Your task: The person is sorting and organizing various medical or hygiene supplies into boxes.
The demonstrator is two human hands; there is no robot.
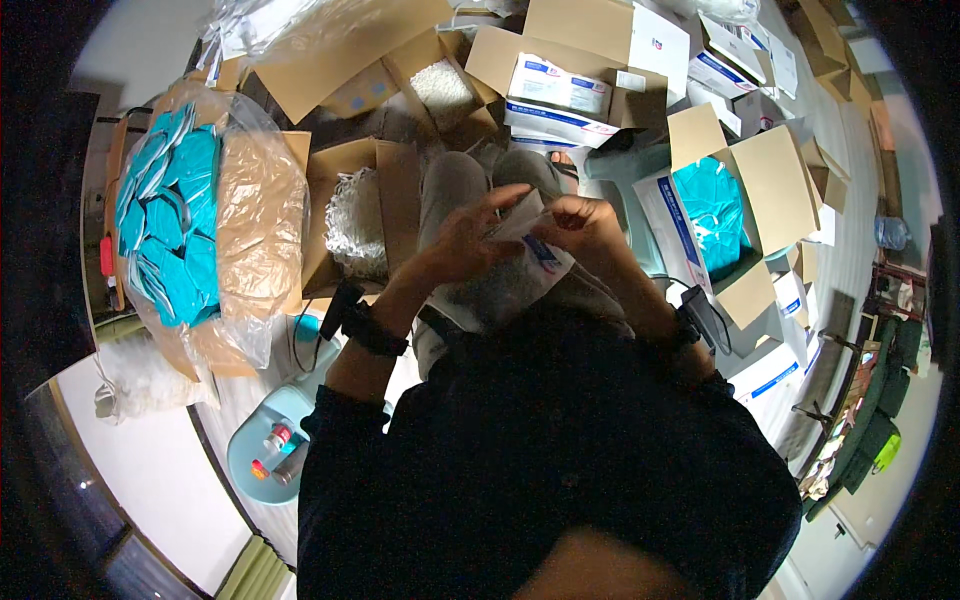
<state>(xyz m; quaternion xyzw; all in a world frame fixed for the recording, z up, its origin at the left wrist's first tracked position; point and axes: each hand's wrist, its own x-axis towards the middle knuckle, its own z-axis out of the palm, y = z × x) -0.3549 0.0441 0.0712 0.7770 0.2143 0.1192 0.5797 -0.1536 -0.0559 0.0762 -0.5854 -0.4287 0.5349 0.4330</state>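
Note:
Over my lap, both hands work at a small whitish translucent plastic packet (545,262) with blue print. My left hand (462,240) is closed on its left side, thumb and forefinger raised at a white flap near the top. On the other side, my right hand (585,222) has its fingers curled and pinches the packet's upper edge. What lies inside the packet cannot be made out. To the left, a carton lined with a clear plastic bag (262,235) holds many teal folded fabric pieces (185,215). Nearer my left forearm, a brown carton (397,190) contains a bundle of white strands (355,222).
Ahead stand an open carton of small white pieces (440,92) and a carton of white-and-blue packets (560,85). A carton of teal items (710,215) flanks my right arm, its flaps spread. Bottles lie on a light-blue stool (245,445) at lower left.

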